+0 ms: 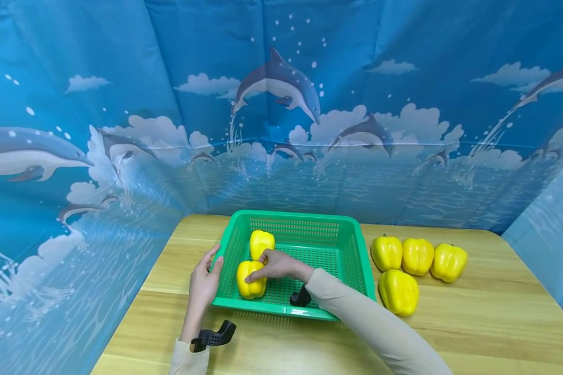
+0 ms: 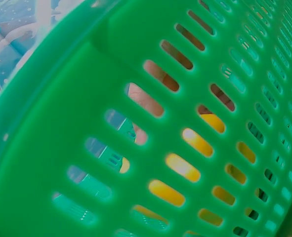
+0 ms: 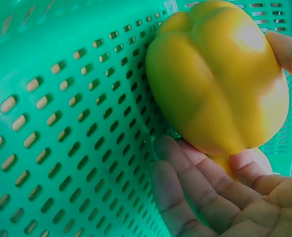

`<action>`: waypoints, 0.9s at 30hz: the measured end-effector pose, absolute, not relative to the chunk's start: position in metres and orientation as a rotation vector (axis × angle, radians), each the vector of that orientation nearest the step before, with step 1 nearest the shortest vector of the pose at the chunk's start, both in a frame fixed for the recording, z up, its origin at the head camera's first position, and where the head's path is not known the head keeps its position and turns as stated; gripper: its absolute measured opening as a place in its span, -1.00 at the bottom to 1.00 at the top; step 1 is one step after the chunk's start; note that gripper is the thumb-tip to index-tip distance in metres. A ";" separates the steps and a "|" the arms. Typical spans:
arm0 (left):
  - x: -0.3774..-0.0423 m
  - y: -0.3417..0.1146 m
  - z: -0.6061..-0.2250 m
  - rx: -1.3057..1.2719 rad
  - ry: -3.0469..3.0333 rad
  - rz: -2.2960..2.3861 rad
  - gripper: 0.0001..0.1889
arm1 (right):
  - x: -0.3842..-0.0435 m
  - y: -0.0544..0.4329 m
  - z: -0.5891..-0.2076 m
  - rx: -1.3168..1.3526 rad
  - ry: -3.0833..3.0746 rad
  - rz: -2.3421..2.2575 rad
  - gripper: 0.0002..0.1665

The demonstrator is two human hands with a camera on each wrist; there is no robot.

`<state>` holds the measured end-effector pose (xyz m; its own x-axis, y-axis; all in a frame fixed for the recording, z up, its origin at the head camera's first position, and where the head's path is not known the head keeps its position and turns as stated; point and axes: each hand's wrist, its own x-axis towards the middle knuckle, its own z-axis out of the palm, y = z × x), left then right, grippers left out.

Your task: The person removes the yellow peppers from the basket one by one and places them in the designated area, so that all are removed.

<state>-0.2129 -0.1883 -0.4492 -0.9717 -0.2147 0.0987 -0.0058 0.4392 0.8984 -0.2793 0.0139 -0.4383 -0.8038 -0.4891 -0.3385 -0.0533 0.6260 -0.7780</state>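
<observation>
My right hand (image 1: 279, 264) reaches into the green plastic basket (image 1: 367, 271) and holds a yellow bell pepper (image 1: 252, 281) near its left wall. Thumb and fingers lie on opposite sides of this pepper (image 3: 220, 84) in the right wrist view. Just behind it in the basket sits a second yellow bell pepper (image 1: 261, 242), partly covered by the right hand. My left hand (image 1: 204, 281) grips the basket's left rim, thumb at the edge. The left wrist view is filled by the slotted basket wall (image 2: 52, 123), with yellow showing through the slots.
Several more yellow bell peppers (image 1: 416, 256) stand grouped on the wooden table (image 1: 492, 302), right of the basket. Behind the table hangs a blue curtain (image 1: 281, 177) printed with dolphins. Black wrist mounts (image 1: 214, 336) sit on both arms.
</observation>
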 end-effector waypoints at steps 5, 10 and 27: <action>-0.212 -0.189 -0.449 0.195 -2.494 -1.543 -0.58 | -0.279 0.016 -0.438 -0.420 2.299 -1.105 -0.30; -0.213 -0.189 -0.449 0.198 -2.500 -1.536 -0.59 | -0.280 0.018 -0.437 -0.412 2.273 -1.125 -0.29; -0.213 -0.188 -0.447 0.210 -2.507 -1.533 -0.58 | -0.282 0.021 -0.438 -0.423 2.171 -1.233 -0.25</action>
<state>-0.2126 -0.1877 -0.4473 -0.9709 -0.2211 0.0917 -0.0191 0.4536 0.8910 -0.2821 0.0205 -0.4378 -0.7695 -0.5392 -0.3423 0.0180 0.5176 -0.8555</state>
